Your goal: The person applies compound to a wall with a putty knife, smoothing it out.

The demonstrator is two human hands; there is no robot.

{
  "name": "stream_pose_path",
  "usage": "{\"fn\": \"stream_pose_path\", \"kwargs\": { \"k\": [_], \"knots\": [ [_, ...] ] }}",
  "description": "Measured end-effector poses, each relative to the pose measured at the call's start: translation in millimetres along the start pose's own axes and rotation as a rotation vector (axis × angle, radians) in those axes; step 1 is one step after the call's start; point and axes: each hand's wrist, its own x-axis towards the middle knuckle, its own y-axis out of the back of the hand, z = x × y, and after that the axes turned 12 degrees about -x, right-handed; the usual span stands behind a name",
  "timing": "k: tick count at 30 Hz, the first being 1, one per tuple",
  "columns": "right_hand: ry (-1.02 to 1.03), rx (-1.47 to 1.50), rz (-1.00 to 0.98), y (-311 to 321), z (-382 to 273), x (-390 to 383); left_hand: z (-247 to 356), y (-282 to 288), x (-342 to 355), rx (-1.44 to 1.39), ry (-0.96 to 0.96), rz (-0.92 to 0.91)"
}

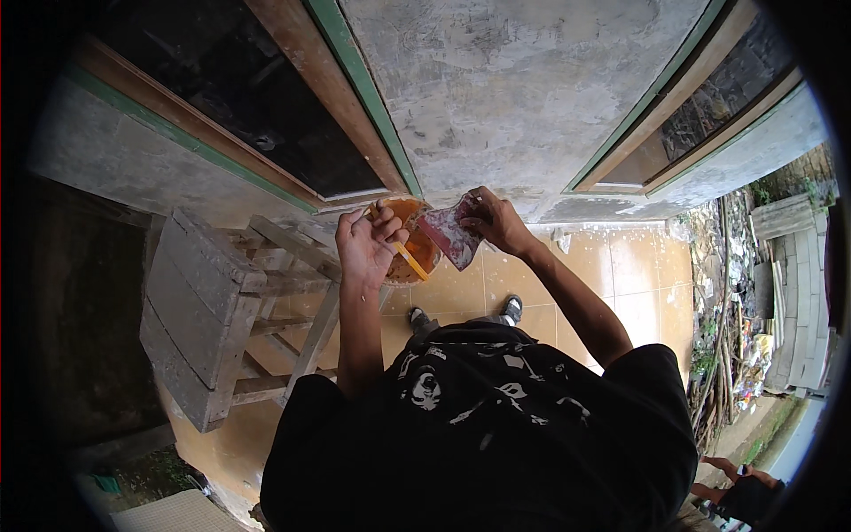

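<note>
Below a patchy grey wall, the right hand's fingers pinch a smeared red sheet by an orange bucket. The left hand's half-curl at a yellow strip; grip: cannot tell. Apparently sheet and strip are being worked together, calling for steady angling.

A white-smeared, flat red piece tilts beside a yellow strip.

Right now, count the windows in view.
2: a left window and a right window, either side of the grey wall. Others may be hidden.
</note>
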Motion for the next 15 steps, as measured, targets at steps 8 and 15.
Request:
{"fn": "stream_pose_path", "kwargs": {
  "k": [8,15],
  "knots": [
    [0.104,-0.404,-0.257,30,25,-13,17,5,1,0.069,-0.077,0.007],
    [-0.085,0.092,-0.087,25,-5,6,18,6,1,0.085,-0.037,-0.008]
  ]
}}
